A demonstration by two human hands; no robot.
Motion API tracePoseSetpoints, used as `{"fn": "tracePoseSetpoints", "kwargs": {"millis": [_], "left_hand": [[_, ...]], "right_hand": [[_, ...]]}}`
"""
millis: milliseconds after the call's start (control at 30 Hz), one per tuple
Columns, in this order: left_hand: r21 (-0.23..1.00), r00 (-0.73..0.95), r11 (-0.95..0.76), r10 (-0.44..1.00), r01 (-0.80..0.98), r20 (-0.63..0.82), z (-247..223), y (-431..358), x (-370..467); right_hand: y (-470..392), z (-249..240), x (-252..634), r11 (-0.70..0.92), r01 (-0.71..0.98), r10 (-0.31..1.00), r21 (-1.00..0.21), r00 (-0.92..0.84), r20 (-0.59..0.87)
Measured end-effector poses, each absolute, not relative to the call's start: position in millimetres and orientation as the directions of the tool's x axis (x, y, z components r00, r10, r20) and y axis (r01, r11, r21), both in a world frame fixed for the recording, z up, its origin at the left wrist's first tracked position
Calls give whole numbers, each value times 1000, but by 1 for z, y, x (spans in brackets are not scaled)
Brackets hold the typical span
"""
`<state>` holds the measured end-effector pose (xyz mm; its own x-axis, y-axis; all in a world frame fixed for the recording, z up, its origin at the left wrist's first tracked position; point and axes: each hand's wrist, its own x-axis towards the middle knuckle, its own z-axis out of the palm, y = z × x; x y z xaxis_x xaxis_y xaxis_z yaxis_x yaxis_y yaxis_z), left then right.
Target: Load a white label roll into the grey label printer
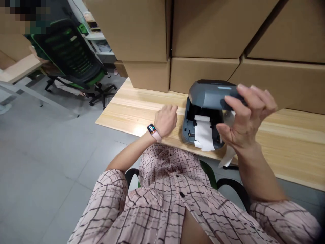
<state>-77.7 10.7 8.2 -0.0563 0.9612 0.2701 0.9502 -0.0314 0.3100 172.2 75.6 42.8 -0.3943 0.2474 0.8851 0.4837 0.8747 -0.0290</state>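
A dark grey label printer (186, 130) stands on the wooden table with its lid (210, 93) raised partway. Inside lies a white paper roll (202, 118), its strip (203, 135) running out over the printer's front edge. My right hand (245, 118) has its fingertips on the lid's right side, the thumb lower down and apart from the other fingers. To the left of the printer, my left hand (166, 119) rests on the tabletop with its fingers curled in and nothing visible in them. Another white paper strip (228, 157) hangs at the table edge, partly behind my right wrist.
Stacked cardboard boxes (205, 71) line the back of the wooden table (122, 108). At the left is an office chair (68, 51) with a person (40, 51) beside it, near another table (20, 69). White shelves (101, 44) stand behind.
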Motion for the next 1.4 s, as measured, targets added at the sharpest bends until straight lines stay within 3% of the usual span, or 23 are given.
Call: {"fn": "tracePoseSetpoints", "kwargs": {"millis": [133, 200, 300, 367, 433, 533, 600, 667, 867, 1000, 1200, 1400], "left_hand": [[636, 78, -343, 910, 691, 406, 11, 78, -89], [761, 38, -368, 910, 535, 413, 2, 116, -87], [850, -74, -340, 913, 403, 400, -7, 157, -77], [864, -139, -306, 911, 400, 388, -5, 170, -71], [855, -167, -267, 913, 444, 372, 2, 174, -67], [836, -171, -191, 932, 514, 319, 10, 171, -64], [837, -154, -143, 953, 528, 260, 10, 165, -63], [863, -87, -126, 977, 490, 192, 9, 154, -62], [959, 216, -28, 976, 281, -34, 19, 113, -68], [922, 207, -7, 975, 387, -80, 19, 104, -72], [748, 160, -4, 978, 664, -137, 15, 108, -67], [830, 202, 99, 948, 548, -247, 29, 101, -67]], "right_hand": [[111, 86, 157, 865, 498, 273, -63, -361, 892], [128, 106, 150, 823, 558, 342, -104, -341, 876], [143, 115, 144, 778, 625, 305, -64, -287, 908], [144, 104, 145, 795, 605, 267, -30, -306, 914], [142, 84, 150, 843, 533, 354, -66, -458, 815], [141, 55, 156, 891, 403, 454, -209, -802, 389], [145, 43, 158, 894, 370, 410, -253, -903, 130], [153, 39, 156, 904, 356, 366, -238, -931, -1], [170, 52, 146, 926, 293, 249, -238, -948, -199], [171, 60, 143, 933, 287, 226, -216, -937, -268], [174, 65, 137, 896, 350, 242, -272, -901, -361], [183, 66, 138, 873, 314, 172, -372, -914, -367]]}}
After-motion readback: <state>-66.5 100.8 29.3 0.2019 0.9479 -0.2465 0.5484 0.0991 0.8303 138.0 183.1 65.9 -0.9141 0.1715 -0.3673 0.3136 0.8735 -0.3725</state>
